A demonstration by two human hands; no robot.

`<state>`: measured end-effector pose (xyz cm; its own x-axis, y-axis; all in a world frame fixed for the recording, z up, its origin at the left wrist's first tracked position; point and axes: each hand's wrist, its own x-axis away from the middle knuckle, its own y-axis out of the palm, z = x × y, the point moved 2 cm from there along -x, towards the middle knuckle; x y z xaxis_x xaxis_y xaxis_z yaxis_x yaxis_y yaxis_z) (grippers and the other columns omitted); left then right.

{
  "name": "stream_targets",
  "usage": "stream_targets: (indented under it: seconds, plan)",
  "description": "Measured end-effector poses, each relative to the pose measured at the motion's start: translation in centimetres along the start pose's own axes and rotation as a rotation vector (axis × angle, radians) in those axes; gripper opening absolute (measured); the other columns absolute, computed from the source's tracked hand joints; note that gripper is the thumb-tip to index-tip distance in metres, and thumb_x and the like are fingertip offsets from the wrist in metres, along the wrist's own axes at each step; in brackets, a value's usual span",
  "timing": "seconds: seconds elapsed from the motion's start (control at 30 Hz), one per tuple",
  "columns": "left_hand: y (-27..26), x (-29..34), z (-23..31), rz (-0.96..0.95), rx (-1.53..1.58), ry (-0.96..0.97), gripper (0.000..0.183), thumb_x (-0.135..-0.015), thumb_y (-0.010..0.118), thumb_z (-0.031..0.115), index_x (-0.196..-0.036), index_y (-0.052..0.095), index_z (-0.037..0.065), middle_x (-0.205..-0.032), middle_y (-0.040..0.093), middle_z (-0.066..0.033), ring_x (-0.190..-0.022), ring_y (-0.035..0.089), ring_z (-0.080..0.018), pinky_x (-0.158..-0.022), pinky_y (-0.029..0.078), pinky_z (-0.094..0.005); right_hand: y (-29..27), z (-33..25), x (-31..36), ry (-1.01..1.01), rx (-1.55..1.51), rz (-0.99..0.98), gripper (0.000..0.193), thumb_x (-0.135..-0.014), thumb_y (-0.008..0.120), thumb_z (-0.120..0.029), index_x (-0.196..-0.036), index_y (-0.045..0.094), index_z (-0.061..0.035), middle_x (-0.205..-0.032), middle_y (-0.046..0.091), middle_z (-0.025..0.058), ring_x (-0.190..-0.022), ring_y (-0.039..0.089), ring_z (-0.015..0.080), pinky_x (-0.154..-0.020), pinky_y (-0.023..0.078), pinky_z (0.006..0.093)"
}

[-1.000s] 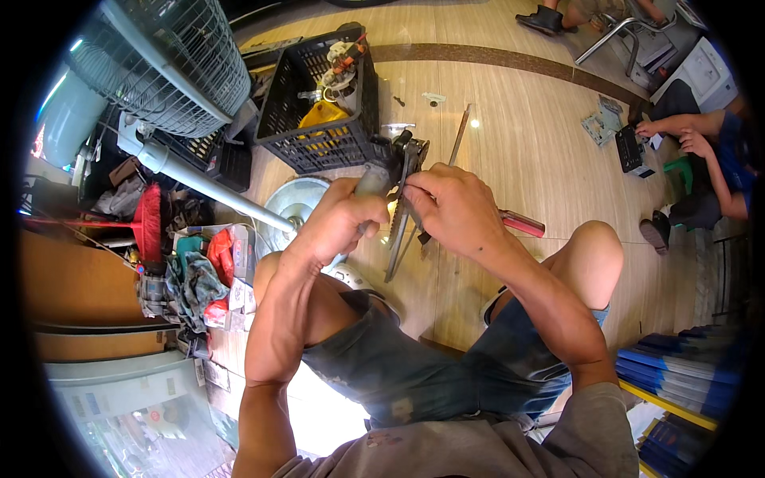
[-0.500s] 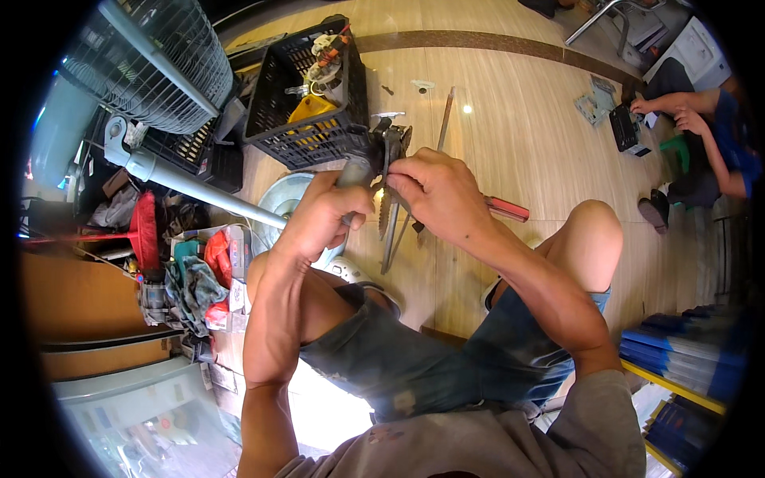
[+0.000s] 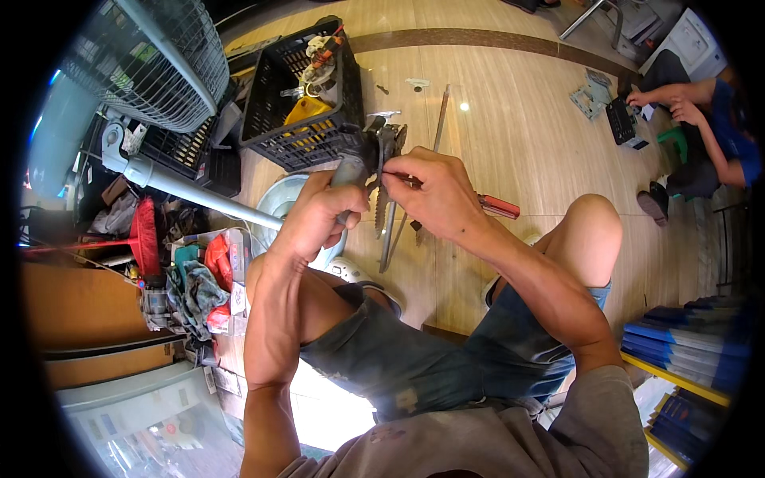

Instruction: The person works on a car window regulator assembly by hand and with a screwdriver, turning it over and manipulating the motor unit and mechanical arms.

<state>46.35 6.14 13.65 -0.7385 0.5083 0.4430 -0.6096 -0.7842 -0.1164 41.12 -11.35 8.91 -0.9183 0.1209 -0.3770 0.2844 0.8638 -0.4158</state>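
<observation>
My left hand (image 3: 328,217) is closed round the grey tube-shaped end (image 3: 351,174) of a metal assembly, held upright above the floor between my knees. Dark metal plates (image 3: 388,147) sit at its top, and a jagged, toothed strip (image 3: 380,213) hangs below them beside long thin bars. Against the plates, my right hand (image 3: 438,191) has its fingers pinched together; whatever is between the fingertips is hidden. A red handle (image 3: 500,206), like a screwdriver's, shows just past the right hand. Beyond that hand, a long thin rod (image 3: 442,115) slants over the floor.
A black plastic crate (image 3: 303,95) with tools and a yellow item stands ahead. To the left are a fan cage (image 3: 147,68), its grey pole (image 3: 191,193) and a box of rags (image 3: 203,279). Another person (image 3: 709,119) works at a black device (image 3: 625,125) at right.
The view has shifted slightly, moving the scene a little left. Both hands keep nearly the same places on the metal assembly, with the right fingers slightly repositioned.
</observation>
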Motion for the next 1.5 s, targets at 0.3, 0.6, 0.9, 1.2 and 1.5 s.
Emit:
stream_targets:
  seconds: [0.3,0.6,0.9,1.2,1.5]
  plan:
    - [0.0,-0.1,-0.1,-0.005,0.007,0.011,0.019,-0.073,0.06,0.017,-0.086,0.056,0.003,-0.057,0.046,0.0011,-0.038,0.032,-0.0048,-0.032,0.022,-0.0215,0.6,0.6,0.4,0.01,-0.065,0.079,0.012,-0.081,0.069,-0.011,-0.09,0.071,-0.0048,-0.084,0.067,0.0133,-0.075,0.066,0.0321,-0.065,0.052,0.0388]
    - [-0.8,-0.7,-0.7,0.03,0.051,-0.009,0.019,-0.069,0.064,0.016,-0.083,0.055,0.008,-0.057,0.047,-0.0004,-0.039,0.035,-0.0058,-0.033,0.022,-0.0221,1.3,0.8,-0.1,-0.136,0.017,0.074,0.014,-0.083,0.068,-0.011,-0.094,0.067,-0.0037,-0.081,0.065,0.0161,-0.072,0.066,0.0331,-0.064,0.052,0.04]
    - [0.4,-0.4,-0.4,-0.002,0.072,0.046,0.011,-0.072,0.062,0.014,-0.077,0.059,0.005,-0.059,0.05,-0.0035,-0.041,0.037,-0.0092,-0.034,0.022,-0.0237,1.5,1.8,0.6,0.042,-0.16,0.058,0.016,-0.079,0.07,-0.008,-0.093,0.066,-0.0004,-0.079,0.068,0.0103,-0.071,0.065,0.0176,-0.066,0.052,0.0308]
    - [0.0,-0.2,-0.1,-0.013,0.062,0.024,0.011,-0.072,0.062,0.015,-0.075,0.057,0.006,-0.058,0.05,-0.0027,-0.04,0.035,-0.0087,-0.034,0.022,-0.024,1.9,1.9,0.5,0.173,-0.327,0.017,0.015,-0.083,0.069,-0.007,-0.094,0.066,0.0013,-0.079,0.068,0.0055,-0.074,0.062,0.0092,-0.069,0.052,0.0269]
    - [-0.1,-0.2,-0.1,-0.009,0.066,0.008,0.011,-0.071,0.063,0.016,-0.074,0.057,0.006,-0.059,0.05,-0.0022,-0.041,0.035,-0.0087,-0.037,0.022,-0.0236,1.2,1.5,0.0,0.178,-0.324,-0.081,0.014,-0.083,0.07,-0.007,-0.094,0.065,0.0015,-0.08,0.068,0.0052,-0.076,0.061,0.0081,-0.07,0.051,0.026]
